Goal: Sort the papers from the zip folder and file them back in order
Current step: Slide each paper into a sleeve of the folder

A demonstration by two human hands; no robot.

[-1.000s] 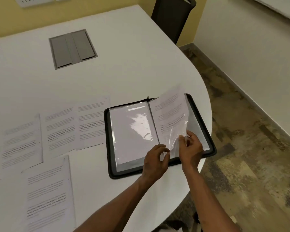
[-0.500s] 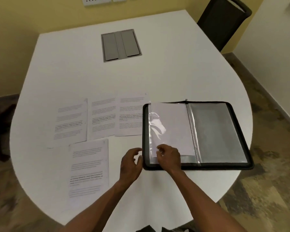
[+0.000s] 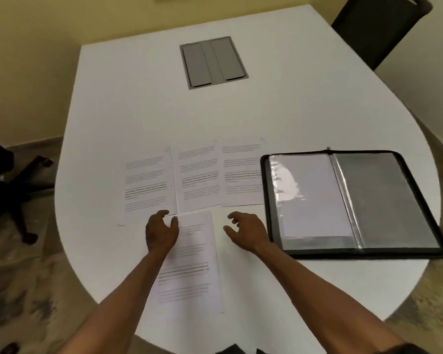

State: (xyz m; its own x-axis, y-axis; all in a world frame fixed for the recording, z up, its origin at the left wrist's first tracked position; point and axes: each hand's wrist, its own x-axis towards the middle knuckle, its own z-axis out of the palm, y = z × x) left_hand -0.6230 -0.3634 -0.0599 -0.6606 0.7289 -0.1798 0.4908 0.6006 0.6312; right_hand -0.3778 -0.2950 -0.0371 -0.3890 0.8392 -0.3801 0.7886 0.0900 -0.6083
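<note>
A black zip folder [image 3: 409, 175] lies open on the right of the white table [image 3: 138, 98]. Its left clear sleeve [image 3: 307, 195] holds a white sheet; the right sleeve [image 3: 384, 200] looks grey and empty. Three printed papers lie in a row left of the folder: left paper [image 3: 146, 185], middle paper [image 3: 198, 175], right paper [image 3: 242, 175]. A fourth paper [image 3: 189, 264] lies nearer to me. My left hand [image 3: 161, 233] is at this paper's top left corner, thumb and fingers apart. Just right of that sheet, my right hand [image 3: 246, 231] hovers with loosely spread fingers, holding nothing.
A grey cable hatch [image 3: 214, 62] is set into the table's far middle. A dark chair [image 3: 379, 24] stands at the far right, and an office chair base [image 3: 13, 175] sits on the floor to the left. The table's curved edge runs close in front of me.
The lifted sleeve was laid flat on the folder's left side. Both hands then left the folder and moved left to the near paper. The view has swung left.
</note>
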